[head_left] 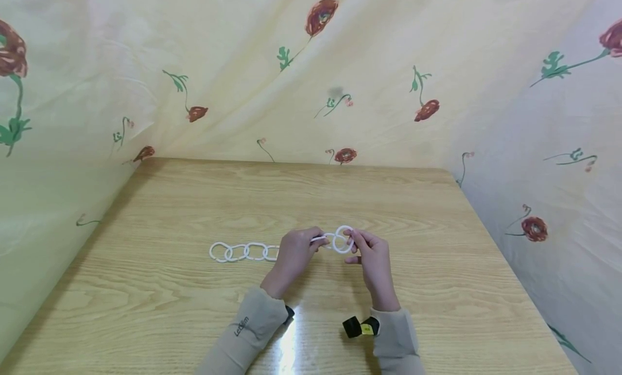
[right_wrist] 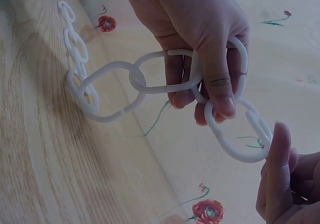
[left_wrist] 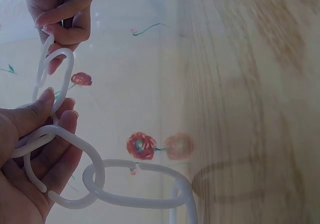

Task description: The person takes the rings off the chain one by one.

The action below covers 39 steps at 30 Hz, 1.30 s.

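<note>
Down the left side hangs a pale cloth (head_left: 58, 164) printed with red flowers, soft and slightly creased. Beside it spreads the table (head_left: 146, 299), flat and wood-grained, glossy enough to throw back light. On it the chain (head_left: 247, 251) begins, its long axis running left to right, roughly in line with the table's far edge; the left end lies on the wood, and the right end is lifted between the hands. Its links are smooth, white, rounded ovals that look like plastic (several show a small split in the left wrist view).

Next comes the left hand (head_left: 297, 253), clamped on the chain with thumb and fingers, its forearm slanting in from lower left in a beige sleeve (head_left: 257, 324). Just to the right, the end link (head_left: 336, 244) stands up, its oval face towards the head camera. The right hand (head_left: 375, 251) pinches it at its right side, fingers pointing left, the forearm rising nearly straight. The hands are close but not touching. A black device (head_left: 353, 327) with a yellow label sits at the right wrist.
</note>
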Motion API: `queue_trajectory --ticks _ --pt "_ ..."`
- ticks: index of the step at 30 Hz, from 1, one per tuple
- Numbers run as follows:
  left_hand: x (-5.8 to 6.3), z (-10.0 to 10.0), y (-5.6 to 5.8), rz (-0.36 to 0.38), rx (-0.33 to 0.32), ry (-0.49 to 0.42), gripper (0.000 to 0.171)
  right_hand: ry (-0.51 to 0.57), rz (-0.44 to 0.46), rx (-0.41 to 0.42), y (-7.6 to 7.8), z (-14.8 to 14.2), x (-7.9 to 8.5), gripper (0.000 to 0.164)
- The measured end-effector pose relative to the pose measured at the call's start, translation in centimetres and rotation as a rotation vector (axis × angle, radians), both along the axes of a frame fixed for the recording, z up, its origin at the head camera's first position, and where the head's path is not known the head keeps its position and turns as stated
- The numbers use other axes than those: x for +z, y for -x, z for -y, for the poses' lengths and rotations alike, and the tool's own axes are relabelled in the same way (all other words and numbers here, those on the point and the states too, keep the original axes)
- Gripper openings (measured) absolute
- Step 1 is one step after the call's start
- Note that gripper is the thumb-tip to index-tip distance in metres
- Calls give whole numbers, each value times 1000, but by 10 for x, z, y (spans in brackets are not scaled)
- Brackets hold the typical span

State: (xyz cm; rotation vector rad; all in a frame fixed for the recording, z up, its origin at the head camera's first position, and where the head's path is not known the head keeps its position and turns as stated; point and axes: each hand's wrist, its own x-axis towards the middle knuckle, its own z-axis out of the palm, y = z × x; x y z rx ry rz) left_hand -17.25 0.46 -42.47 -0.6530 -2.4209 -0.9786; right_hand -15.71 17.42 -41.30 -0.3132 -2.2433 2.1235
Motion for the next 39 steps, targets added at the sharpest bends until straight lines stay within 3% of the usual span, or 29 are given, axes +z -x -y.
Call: queue_trajectory --ticks 6,21,39 --pt "1 0 0 17 -5 15 11 -36 -30 -3 0 0 -1 32" --pt "-3 1 3 64 -10 23 13 -269 -231 -18 -6 7 1 24" --pt "2 2 3 157 -32 -37 12 -297 -290 -4 -7 8 -2 24"
